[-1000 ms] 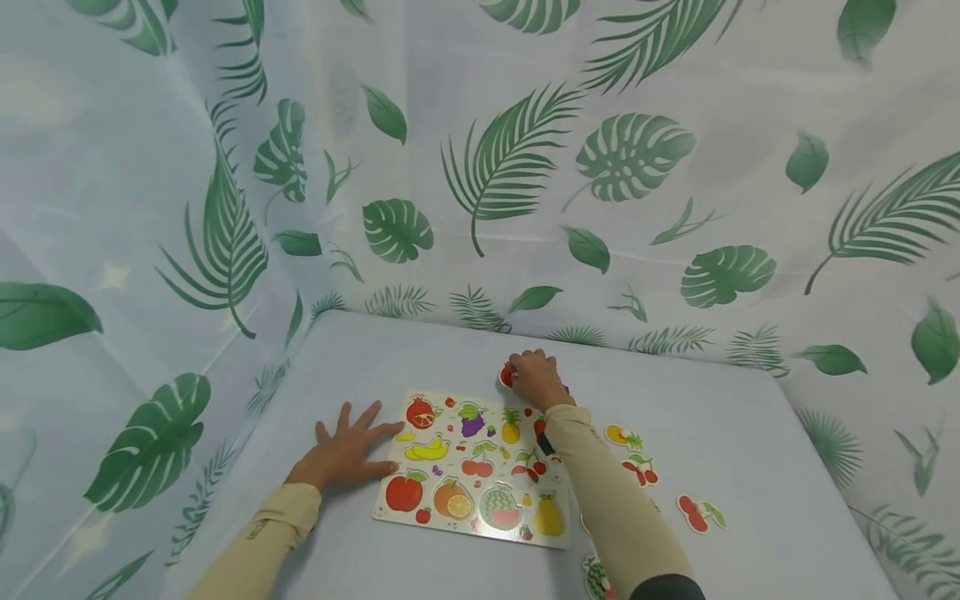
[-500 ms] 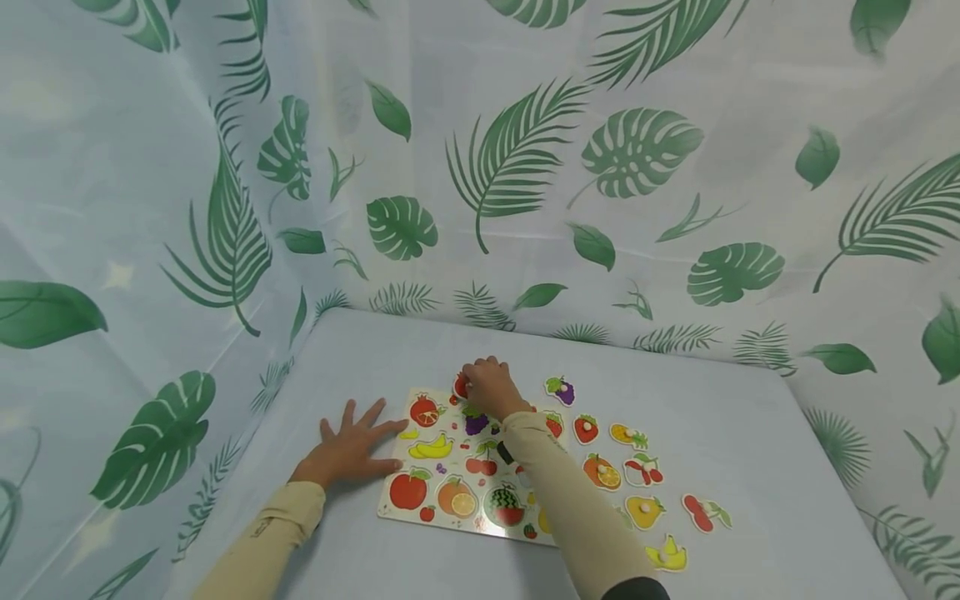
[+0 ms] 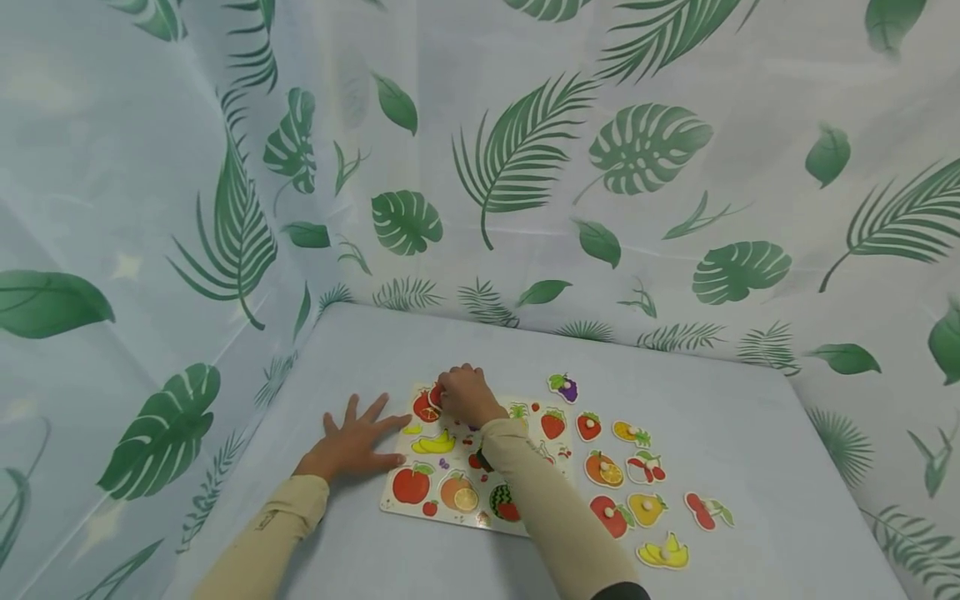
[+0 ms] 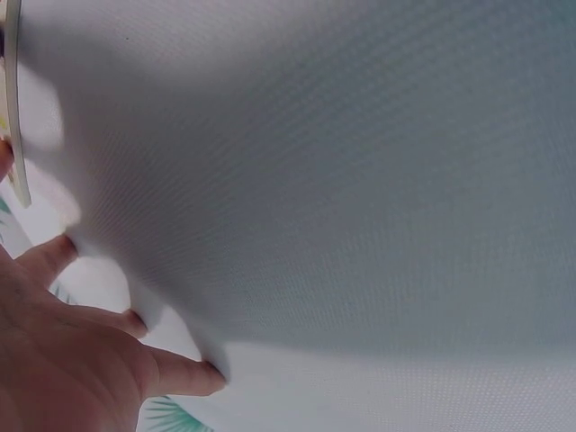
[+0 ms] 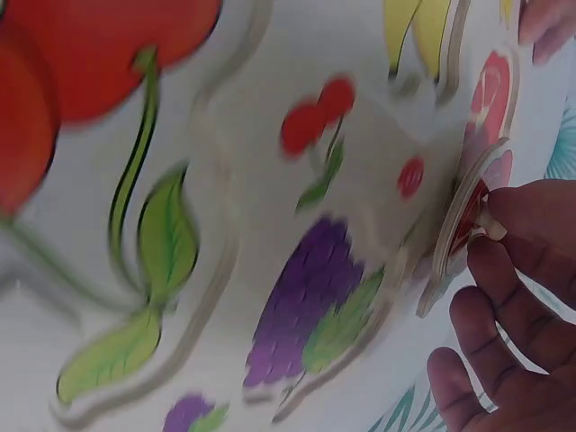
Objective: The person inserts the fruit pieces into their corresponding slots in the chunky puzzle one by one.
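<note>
My right hand (image 3: 468,396) pinches the small knob of a pomegranate puzzle piece (image 5: 456,225) between thumb and fingertips. The piece is tilted on edge over the upper left of the fruit puzzle board (image 3: 390,500), beside the pomegranate picture (image 5: 490,94). Spread flat at the board's left edge, my left hand (image 3: 352,448) touches the edge with thumb and index finger. Its other fingertips (image 4: 211,378) rest on the white tabletop. The right hand and sleeve cover part of the board, including much of the grapes picture in the head view.
Loose knobbed pieces lie right of the board: grapes (image 3: 564,388), strawberry (image 3: 588,427), pineapple (image 3: 632,432), orange (image 3: 603,470), apple (image 3: 609,515), pear (image 3: 647,509), bananas (image 3: 663,552) and cherries (image 3: 705,511). A leaf-printed curtain (image 3: 525,250) borders the table behind and left.
My right hand has carried the pomegranate piece leftward from behind the board to its upper left corner. The left hand has stayed at the board's left edge.
</note>
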Motion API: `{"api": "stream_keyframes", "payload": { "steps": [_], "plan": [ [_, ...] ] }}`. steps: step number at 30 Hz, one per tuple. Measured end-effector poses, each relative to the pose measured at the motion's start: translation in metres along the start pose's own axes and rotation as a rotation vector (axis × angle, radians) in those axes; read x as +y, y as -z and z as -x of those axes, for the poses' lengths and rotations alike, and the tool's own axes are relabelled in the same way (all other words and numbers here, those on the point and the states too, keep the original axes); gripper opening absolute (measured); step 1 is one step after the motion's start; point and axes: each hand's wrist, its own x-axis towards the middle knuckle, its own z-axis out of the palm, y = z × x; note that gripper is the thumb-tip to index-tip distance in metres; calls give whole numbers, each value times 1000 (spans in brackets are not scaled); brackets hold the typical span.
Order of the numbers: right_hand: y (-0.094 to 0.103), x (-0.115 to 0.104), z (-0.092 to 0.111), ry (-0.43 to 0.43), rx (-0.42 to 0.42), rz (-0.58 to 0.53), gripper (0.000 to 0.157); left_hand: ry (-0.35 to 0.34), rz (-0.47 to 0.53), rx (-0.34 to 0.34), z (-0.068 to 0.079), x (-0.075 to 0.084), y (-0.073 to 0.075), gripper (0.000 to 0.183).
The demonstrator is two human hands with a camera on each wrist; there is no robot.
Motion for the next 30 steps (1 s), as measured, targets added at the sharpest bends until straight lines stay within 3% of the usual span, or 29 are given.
{"api": "stream_keyframes", "payload": {
  "steps": [7,14,23,30],
  "plan": [
    [-5,-13,-5,-26,-60,-19,10,6,-10,-12,-2,0,-1,75],
    [-8,-17,-5,-10,-56,1,14,-12,-18,-11,-3,-2,-2,74],
    [-12,-24,-7,-28,-90,-9,6,-4,-21,-14,-3,-2,0,73],
    [-15,-26,-8,-10,-58,10,6,-9,-16,-9,-1,-3,2,73]
  ]
}}
